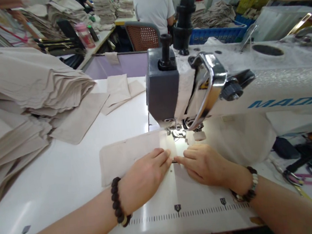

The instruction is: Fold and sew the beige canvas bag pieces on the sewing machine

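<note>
A beige fabric piece lies flat on the white sewing table, its right end beside the presser foot of the sewing machine. My left hand is closed on the near right edge of this piece, fingers together and pressing down. Close by on the right, my right hand rests on the machine bed with bent fingers bunched together. Its index fingertip points left, almost meeting my left fingertips at the fabric's corner. Whatever lies under the right fingers is hidden. The machine head stands just beyond both hands.
Tall stacks of beige fabric cover the left side of the table. A folded fabric strip lies behind. Scissors lie at the right. Farther back, a person sits by a chair, near a blue crate.
</note>
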`<state>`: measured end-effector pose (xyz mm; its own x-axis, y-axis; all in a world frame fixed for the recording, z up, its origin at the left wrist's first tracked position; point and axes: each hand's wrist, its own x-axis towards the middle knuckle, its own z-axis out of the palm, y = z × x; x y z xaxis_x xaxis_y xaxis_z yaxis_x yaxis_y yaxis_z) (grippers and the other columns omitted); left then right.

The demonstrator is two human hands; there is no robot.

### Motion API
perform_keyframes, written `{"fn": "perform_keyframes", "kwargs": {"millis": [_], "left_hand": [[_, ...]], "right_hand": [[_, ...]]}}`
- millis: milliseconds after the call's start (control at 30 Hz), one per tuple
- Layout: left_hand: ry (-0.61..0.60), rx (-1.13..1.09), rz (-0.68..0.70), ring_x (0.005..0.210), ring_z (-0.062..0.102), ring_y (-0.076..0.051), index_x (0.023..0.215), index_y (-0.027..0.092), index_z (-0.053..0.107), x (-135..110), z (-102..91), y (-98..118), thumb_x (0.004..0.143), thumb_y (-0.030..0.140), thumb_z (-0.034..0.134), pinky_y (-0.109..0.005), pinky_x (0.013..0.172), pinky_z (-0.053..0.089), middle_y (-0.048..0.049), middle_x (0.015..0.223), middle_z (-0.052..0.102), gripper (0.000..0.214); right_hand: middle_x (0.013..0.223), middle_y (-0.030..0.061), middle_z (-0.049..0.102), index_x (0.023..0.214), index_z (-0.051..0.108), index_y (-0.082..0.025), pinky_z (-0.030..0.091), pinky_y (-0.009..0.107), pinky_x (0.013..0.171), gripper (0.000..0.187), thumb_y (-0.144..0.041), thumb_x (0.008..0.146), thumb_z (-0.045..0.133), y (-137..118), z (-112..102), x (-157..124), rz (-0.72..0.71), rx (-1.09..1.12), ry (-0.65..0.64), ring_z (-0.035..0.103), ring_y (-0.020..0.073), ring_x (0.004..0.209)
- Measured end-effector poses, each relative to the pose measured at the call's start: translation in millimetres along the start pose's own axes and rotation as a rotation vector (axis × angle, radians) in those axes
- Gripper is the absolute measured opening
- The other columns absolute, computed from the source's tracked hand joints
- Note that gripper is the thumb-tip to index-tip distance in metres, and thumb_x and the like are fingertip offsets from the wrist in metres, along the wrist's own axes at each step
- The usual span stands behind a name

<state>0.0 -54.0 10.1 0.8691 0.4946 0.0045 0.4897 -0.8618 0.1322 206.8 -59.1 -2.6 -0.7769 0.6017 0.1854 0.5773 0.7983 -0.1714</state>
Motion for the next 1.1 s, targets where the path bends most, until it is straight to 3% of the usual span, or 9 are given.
{"fn": "perform_keyframes", "kwargs": {"millis": [233,533,767,1100], "left_hand": [[0.036,-0.012,-0.009,0.108,0.051,-0.018,0.107,0.006,0.054,8.1,-1.4,-18.8,0.092,0.011,0.029,-0.03,0.095,0.043,-0.0126,0.11,0.058,0.03],[0.045,-0.154,-0.047,0.106,0.052,-0.016,0.101,0.01,0.057,24.5,-4.5,-43.7,0.09,0.011,0.039,-0.03,0.097,0.041,-0.011,0.111,0.058,0.021],[0.051,-0.182,-0.094,0.097,0.057,-0.017,0.099,0.008,0.059,34.7,-6.5,-56.3,0.09,0.012,0.04,-0.029,0.09,0.046,-0.0112,0.103,0.062,0.021],[0.106,-0.017,-0.155,0.119,0.043,-0.019,0.113,0.004,0.05,28.8,3.8,-42.0,0.088,0.01,0.04,-0.028,0.103,0.034,-0.0147,0.12,0.052,0.027]], "right_hand": [[0.066,0.002,0.057,0.096,0.061,-0.015,0.029,0.028,0.055,0.023,-0.013,0.08,0.044,0.9,4.6,9.1,0.165,-0.07,-0.036,0.049,0.015,0.058],[0.083,0.0054,0.066,0.121,0.052,-0.014,0.032,0.028,0.052,0.043,-0.011,0.079,0.046,-4.3,6.9,19.4,0.373,-0.17,-0.147,0.058,0.0154,0.067],[0.083,0.0047,0.067,0.12,0.054,-0.014,0.034,0.028,0.053,0.043,-0.01,0.078,0.047,-4.6,7.4,20.3,0.373,-0.161,-0.133,0.06,0.0161,0.069],[0.08,0.0064,0.064,0.116,0.055,-0.01,0.042,0.027,0.06,0.041,-0.008,0.077,0.041,-0.4,16.0,12.4,0.298,-0.107,-0.004,0.059,0.0182,0.07]]}}
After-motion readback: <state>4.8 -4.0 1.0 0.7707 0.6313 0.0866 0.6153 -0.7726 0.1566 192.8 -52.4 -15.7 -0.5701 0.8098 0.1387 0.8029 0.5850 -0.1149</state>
